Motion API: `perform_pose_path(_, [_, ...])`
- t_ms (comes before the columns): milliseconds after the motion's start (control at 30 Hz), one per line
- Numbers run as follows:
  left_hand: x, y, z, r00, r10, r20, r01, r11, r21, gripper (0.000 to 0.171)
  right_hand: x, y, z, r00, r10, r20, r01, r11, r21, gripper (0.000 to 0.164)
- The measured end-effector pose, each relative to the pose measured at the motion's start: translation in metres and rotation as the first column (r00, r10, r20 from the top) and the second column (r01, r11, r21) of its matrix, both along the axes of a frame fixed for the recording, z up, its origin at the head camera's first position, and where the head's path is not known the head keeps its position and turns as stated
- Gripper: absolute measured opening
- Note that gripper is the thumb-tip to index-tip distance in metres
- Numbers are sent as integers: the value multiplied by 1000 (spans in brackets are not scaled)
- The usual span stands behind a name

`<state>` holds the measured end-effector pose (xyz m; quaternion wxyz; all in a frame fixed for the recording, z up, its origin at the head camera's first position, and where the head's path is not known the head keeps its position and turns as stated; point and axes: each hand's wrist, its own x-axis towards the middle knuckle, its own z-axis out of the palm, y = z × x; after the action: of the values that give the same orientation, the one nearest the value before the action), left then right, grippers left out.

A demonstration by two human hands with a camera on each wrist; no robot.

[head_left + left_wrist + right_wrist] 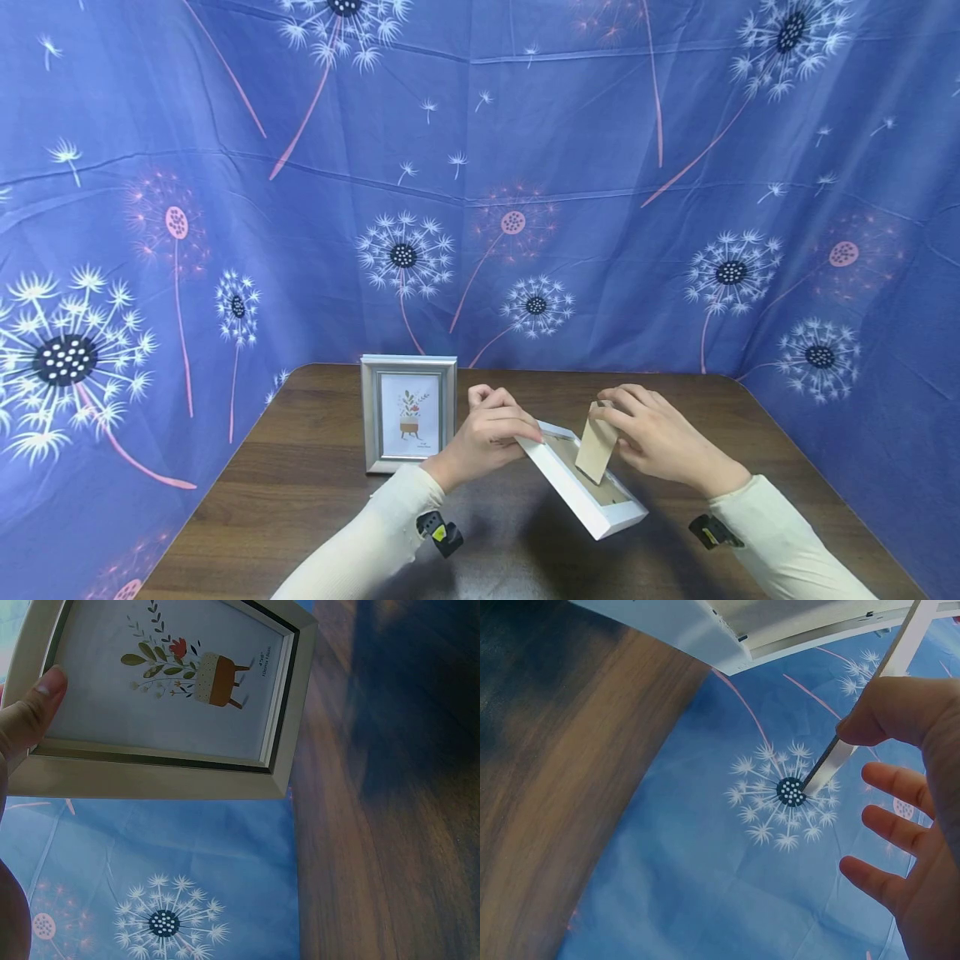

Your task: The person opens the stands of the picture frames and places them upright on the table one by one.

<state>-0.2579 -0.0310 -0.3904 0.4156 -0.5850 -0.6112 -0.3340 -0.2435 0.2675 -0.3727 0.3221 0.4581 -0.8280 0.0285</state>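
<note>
My left hand (487,429) grips one end of a white picture frame (558,487), which is held tilted above the table with its back facing up. In the left wrist view the thumb lies on the front of this picture frame (172,776), over a print of a potted plant. A beige easel stand (597,446) sticks out from the frame's backing. The right hand (663,433) pinches this stand near its free end between thumb and fingers. From the right wrist, the stand (904,649) shows edge-on, with the other three fingers spread apart from it.
A silver picture frame (371,417) with a similar plant print stands upright on the brown wooden table (300,467), just left of and behind the left hand. Blue cloth (600,275) with a dandelion pattern hangs around the back and sides.
</note>
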Motion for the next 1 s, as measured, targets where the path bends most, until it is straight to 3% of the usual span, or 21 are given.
perform_pose_path(567, [0, 1, 1, 1000, -7, -3, 7, 1000, -3, 25, -1, 2, -2, 1000, 16, -9, -16, 1000, 4, 52])
perform_pose_path(1000, [-3, -2, 6, 999, 3, -50, -2, 1000, 10, 26, 0, 12, -1, 998, -57, 23, 57, 998, -7, 54])
